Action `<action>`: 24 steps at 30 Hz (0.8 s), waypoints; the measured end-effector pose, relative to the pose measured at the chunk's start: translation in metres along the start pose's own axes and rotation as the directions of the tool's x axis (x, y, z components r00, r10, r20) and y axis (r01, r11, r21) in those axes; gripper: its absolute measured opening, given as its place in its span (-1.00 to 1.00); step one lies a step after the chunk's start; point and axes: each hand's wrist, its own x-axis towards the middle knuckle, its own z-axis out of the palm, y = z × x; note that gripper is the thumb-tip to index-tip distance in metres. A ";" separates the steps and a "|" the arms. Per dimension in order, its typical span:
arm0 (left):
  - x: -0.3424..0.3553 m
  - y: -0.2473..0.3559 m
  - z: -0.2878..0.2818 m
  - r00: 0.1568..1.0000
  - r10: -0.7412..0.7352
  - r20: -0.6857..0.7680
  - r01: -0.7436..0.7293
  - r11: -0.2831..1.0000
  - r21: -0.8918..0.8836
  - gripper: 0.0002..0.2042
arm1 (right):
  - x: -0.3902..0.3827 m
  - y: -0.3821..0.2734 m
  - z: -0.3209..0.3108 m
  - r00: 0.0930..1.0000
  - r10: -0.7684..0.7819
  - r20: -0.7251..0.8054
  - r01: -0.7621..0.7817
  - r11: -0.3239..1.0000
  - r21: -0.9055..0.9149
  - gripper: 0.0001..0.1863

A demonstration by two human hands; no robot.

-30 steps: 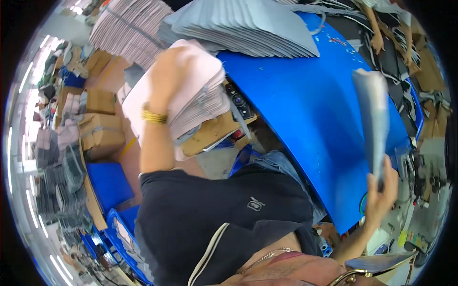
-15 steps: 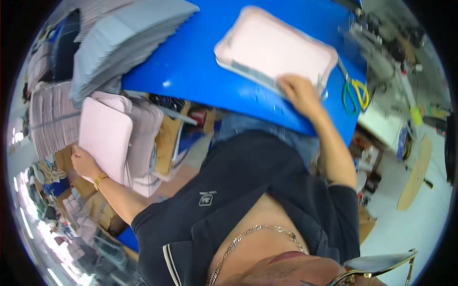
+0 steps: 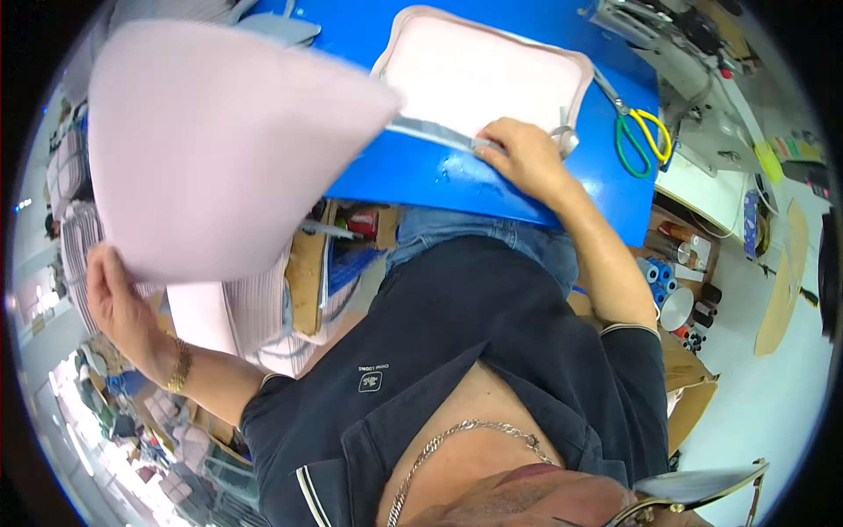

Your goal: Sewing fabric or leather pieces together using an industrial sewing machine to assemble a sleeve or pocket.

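Observation:
A large pale pink sheet (image 3: pixel 219 158) with rounded corners hangs in the air on the left, blurred by motion. My left hand (image 3: pixel 118 303) grips its lower left corner between thumb and fingers. A shallow pink piece with a raised rim (image 3: pixel 479 70) lies on the blue table (image 3: pixel 386 176). Along its near edge runs a grey strip (image 3: pixel 435 132), its loose end curled near the right corner. My right hand (image 3: pixel 527 162) pinches the strip at that near edge, fingers bent. Scissors (image 3: pixel 645 140) with green and yellow handles lie just right of the pink piece.
Stacked pink sheets (image 3: pixel 255 307) stand below the raised sheet, left of the table. Grey pieces (image 3: pixel 281 28) lie at the table's far left, partly hidden. A sewing machine (image 3: pixel 694 97) stands on the right. Blue thread spools (image 3: pixel 659 277) sit on a lower shelf.
My left hand has lifted a pink sheet off the stack, up and toward the table. My right hand has shifted slightly up and left along the near edge of the rimmed piece.

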 end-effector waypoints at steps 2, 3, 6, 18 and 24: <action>0.019 0.016 0.040 0.957 0.090 0.275 -0.055 0.990 -0.130 -0.88 | -0.007 0.002 0.004 0.999 -0.002 -0.037 0.003 1.000 0.015 -0.79; 0.028 0.027 0.058 0.921 0.171 0.351 -0.141 0.984 -0.109 -0.88 | -0.010 0.002 0.006 0.996 -0.059 -0.070 0.061 0.998 0.024 -0.81; 0.047 0.058 0.107 0.849 0.329 0.414 -0.340 0.939 -0.048 -0.92 | -0.019 0.001 0.005 0.993 -0.062 -0.099 0.063 0.998 0.004 -0.85; -0.004 0.100 0.255 0.459 0.649 0.607 -0.696 0.687 -0.208 -0.89 | -0.037 -0.072 -0.094 0.904 -0.368 -0.216 0.331 0.925 -0.187 -0.84; -0.012 0.100 0.254 0.513 0.593 0.620 -0.589 0.769 -0.249 -0.86 | -0.017 -0.074 -0.127 0.785 -0.425 -0.451 0.280 0.892 -0.355 -0.82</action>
